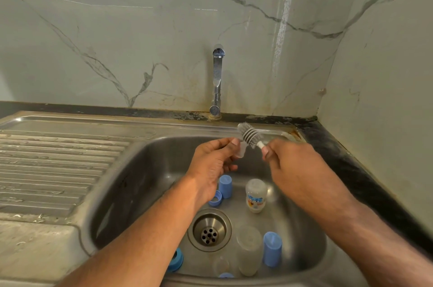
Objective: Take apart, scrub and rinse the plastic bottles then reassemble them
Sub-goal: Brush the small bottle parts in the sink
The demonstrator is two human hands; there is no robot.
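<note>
Mid-frame, left hand [212, 160] pinches a soft, slippery teat [241, 152]; right hand [290, 164] grips the brush [249, 135] handle. Hold the teat's rim.

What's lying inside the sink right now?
In the sink: two clear bottles, blue caps, blue rings and the drain. The arms hide other spots.

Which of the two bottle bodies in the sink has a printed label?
The bottle just right of the blue cap, beyond the drain, carries a coloured print. The plain bottle nearer the camera, beside the other blue cap, shows none.
</note>
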